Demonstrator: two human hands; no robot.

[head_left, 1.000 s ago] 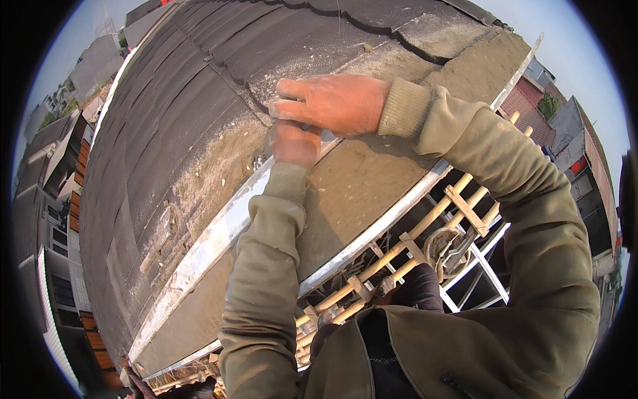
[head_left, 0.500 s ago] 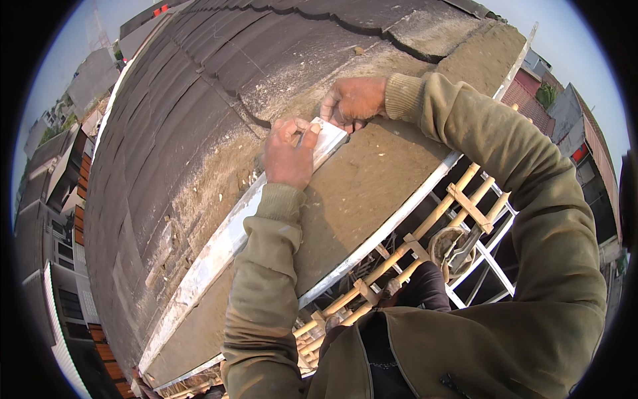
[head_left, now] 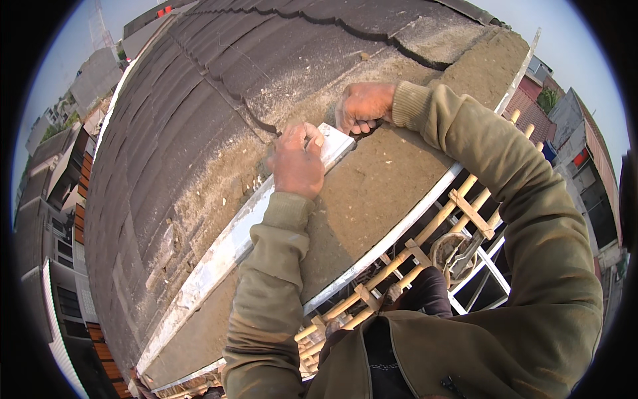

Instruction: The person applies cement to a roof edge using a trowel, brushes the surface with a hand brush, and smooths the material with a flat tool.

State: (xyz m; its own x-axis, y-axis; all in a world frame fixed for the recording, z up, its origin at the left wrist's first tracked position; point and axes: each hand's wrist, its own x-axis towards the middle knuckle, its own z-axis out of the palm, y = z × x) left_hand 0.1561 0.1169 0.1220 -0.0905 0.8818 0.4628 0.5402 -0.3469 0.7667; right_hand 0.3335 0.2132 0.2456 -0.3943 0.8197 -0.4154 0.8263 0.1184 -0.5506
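Observation:
A long white bar [head_left: 222,253] lies along the seam between dark roof tiles [head_left: 159,133] and a band of smoothed grey-brown mortar [head_left: 369,183]. My left hand [head_left: 298,159] is closed around the bar close to its upper end, thumb on the top face. Just beyond that end, my right hand [head_left: 367,108] rests low over the mortar with its fingers curled in. A small dark gap shows under these fingers. Whether they pinch anything is hidden from this view.
A white edge strip [head_left: 379,239] borders the mortar band. Below it stand bamboo poles [head_left: 392,269] lashed as scaffolding, with a round mortar-stained container [head_left: 452,253] holding a tool and a white metal frame [head_left: 492,269]. Neighbouring roofs [head_left: 531,110] lie beyond.
My right hand has drawn slightly away from the bar's end, and its fingers have curled tighter. My left hand keeps its hold on the bar. The whole view has shifted a little.

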